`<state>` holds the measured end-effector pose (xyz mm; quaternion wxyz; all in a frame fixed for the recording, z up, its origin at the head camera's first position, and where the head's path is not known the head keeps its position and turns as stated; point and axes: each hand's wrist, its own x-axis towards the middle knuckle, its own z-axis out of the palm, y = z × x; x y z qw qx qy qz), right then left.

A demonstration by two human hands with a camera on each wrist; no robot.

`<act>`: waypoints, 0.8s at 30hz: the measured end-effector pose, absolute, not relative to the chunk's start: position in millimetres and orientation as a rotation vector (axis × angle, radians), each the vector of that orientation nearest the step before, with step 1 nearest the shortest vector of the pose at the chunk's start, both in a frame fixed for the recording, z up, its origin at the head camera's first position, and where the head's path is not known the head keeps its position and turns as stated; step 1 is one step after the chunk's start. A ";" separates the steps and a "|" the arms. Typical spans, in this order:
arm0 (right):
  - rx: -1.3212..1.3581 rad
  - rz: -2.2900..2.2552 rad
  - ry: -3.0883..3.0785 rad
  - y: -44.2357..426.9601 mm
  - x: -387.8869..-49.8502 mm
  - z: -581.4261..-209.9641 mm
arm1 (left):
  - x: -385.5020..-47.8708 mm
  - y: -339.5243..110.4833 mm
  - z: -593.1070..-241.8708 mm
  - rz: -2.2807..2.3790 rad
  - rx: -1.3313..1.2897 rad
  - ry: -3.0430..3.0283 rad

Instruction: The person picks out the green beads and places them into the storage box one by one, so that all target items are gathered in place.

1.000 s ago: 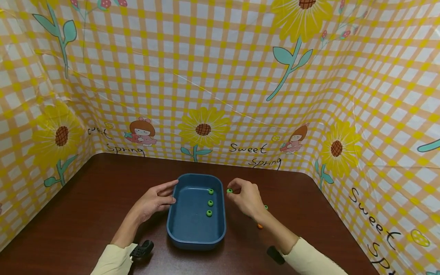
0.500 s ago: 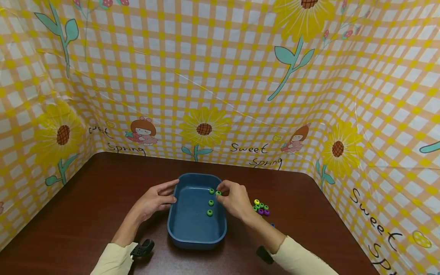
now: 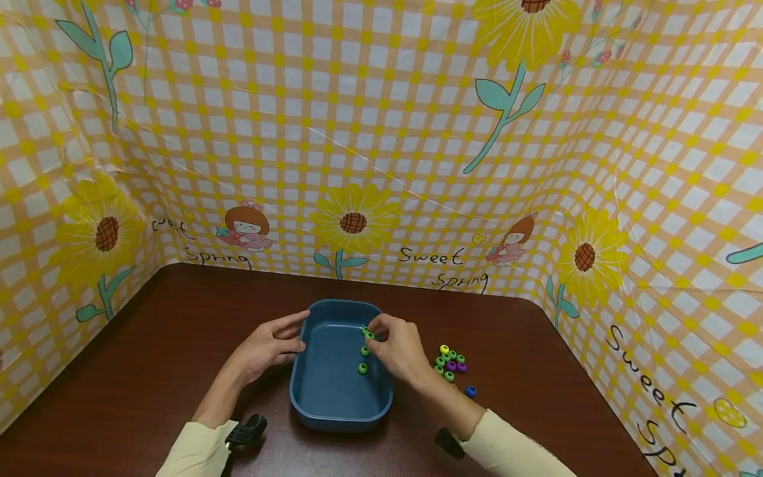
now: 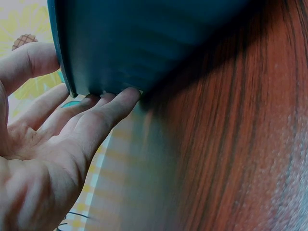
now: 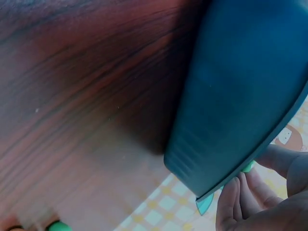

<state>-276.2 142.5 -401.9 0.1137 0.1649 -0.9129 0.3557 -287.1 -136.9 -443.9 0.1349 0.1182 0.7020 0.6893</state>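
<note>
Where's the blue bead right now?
Head view: the blue bead is on the table, right of the tray, beside the right forearm, nearer the wearer than the purple beads.

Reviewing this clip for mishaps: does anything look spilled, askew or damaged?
Nothing stands out. The blue bin sits upright on the table, and the right hand pinches a green bead. The mixed beads beside the bin lie mostly bunched together; no damage shows.
</note>
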 end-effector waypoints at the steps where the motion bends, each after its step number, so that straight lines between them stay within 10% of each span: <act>1: 0.488 1.047 -2.679 142.1 -276.3 -402.5 | -287.1 -136.6 -443.7 1.997 0.341 2.033; 24: 0.494 0.912 -2.670 134.0 -272.9 -429.4 | -285.4 -136.5 -440.3 1.994 0.367 2.031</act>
